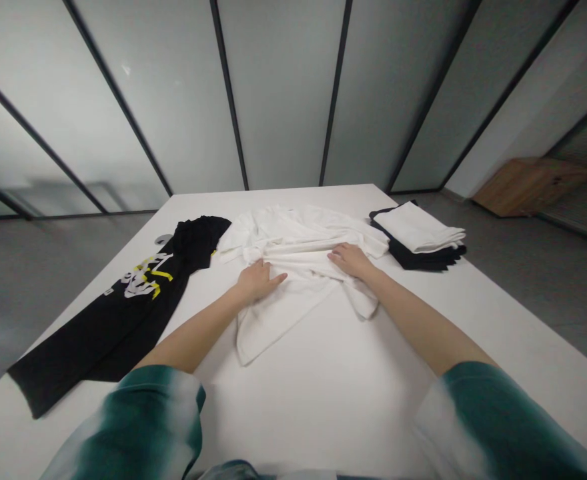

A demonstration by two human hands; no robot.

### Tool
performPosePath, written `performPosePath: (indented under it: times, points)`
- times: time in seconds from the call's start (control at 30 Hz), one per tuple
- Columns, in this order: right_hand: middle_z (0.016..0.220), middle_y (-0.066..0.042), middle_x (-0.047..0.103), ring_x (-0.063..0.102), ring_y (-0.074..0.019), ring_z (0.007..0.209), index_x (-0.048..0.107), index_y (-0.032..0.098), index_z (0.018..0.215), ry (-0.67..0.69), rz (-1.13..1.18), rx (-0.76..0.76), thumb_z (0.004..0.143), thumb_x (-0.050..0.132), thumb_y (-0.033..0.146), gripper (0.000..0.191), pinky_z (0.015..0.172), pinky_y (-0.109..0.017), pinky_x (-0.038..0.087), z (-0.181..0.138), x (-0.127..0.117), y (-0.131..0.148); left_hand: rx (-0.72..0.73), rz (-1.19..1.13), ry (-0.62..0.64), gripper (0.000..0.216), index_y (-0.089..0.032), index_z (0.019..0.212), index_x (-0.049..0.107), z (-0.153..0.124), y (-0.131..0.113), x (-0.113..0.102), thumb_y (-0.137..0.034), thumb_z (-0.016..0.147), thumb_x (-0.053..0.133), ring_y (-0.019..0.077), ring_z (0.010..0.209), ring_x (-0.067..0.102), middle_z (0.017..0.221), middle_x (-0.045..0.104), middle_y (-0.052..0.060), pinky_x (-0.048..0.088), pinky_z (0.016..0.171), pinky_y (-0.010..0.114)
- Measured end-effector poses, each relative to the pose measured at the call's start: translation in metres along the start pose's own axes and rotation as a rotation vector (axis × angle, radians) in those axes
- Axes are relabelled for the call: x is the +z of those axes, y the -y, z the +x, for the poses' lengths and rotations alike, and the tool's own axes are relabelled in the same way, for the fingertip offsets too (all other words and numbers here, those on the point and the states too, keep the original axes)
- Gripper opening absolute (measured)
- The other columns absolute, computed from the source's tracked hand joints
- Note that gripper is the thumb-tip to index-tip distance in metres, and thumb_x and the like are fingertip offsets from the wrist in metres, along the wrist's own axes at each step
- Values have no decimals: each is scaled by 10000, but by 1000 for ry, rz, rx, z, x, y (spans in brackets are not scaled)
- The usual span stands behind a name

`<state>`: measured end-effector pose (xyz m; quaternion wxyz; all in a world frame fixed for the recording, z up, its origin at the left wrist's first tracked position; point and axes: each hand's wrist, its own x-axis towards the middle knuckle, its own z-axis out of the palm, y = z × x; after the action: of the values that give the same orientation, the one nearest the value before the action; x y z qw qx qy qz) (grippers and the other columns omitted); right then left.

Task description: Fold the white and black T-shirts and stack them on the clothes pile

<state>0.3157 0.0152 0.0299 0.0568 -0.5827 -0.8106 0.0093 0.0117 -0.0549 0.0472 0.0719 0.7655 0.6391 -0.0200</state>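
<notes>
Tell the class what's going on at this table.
A person has both bare hands on a bunched white T-shirt lying on a white table. The left hand and right hand rest on it. A black garment with yellow and white print lies to the left; a folded white garment sits on folded black cloth to the right.

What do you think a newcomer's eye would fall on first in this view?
The crumpled white shirt in the middle of the white table stands out first, with the left hand and right hand resting on it. To its left lies a black garment with a yellow-and-white print; to its right sits a folded white-and-black stack.
</notes>
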Motion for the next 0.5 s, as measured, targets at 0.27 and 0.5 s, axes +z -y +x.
performPosePath:
  times: [0.27, 0.5]
  points:
    - [1486, -143, 493, 415, -310, 1381, 532, 208, 1407, -19, 6, -39, 1001, 330, 543, 564, 1136, -538, 254, -22, 19, -12, 176, 70, -2, 982, -173, 1563, 269, 4, 59, 15, -801, 822, 413, 306, 1525, 139, 1647, 181, 152, 107, 1218, 489]
    - [1468, -178, 506, 426, -317, 1373, 537, 134, 1397, -70, -14, -142, 959, 423, 564, 624, 1147, -465, 274, -23, 12, -34, 292, 159, -79, 997, -173, 1502, 395, 12, 112, 7, -772, 729, 591, 324, 1479, 268, 1592, 334, 163, 138, 1212, 462]
